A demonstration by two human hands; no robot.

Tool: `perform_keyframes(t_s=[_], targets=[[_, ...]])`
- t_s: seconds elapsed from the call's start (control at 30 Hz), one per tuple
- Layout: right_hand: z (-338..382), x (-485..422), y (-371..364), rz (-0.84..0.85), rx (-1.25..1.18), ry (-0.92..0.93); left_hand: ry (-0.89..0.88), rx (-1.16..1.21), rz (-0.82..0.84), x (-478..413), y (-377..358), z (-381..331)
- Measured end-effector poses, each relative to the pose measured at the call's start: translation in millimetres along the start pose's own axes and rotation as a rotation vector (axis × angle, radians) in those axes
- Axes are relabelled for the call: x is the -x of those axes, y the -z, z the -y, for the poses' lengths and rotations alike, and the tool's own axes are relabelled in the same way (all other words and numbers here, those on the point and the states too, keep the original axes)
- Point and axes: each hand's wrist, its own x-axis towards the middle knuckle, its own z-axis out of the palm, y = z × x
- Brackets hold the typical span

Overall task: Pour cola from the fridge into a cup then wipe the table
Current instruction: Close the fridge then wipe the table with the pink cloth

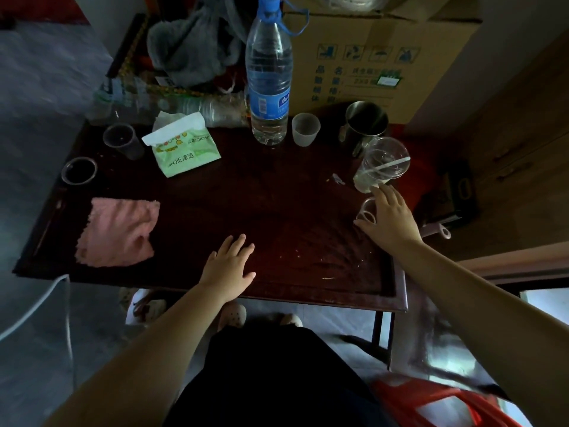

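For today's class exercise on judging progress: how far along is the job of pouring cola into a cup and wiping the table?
Done: nothing visible; no cola bottle is on the table, only a water bottle. In hand: the right hand reaches over a small clear cup; the left hand rests open on the table. Left: fetching cola, pouring, and wiping; the pink cloth lies untouched.
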Motion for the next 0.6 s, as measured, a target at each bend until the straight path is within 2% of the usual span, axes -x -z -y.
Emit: perform_keyframes(t_s=[0.07, 0.13, 0.3, 0.47, 0.6], targets=[[13.7, 6.5, 1.4, -0.085, 0.001, 0.100, -0.003, -0.007, 0.007, -0.1, 0.6, 1.3], [32.1, 18.0, -1.9, -0.087, -0.013, 0.190, -0.006, -0.012, 0.004, 0.5, 0.5, 1.5], [81.8, 49.8, -32.3, 0.195, -0.029, 0.334, -0.032, -0.046, -0.008, 3.4, -3.3, 6.1], [132.1, 69.8, -70.6, 0.334, -0.065, 0.297, -0.068, -0.077, 0.008, 8.5, -8.6, 13.9], [157.5, 78.1, -97.6, 0.429, 0.027, 0.258, -0.148, 0.009, -0.009, 10.5, -5.1, 32.5]])
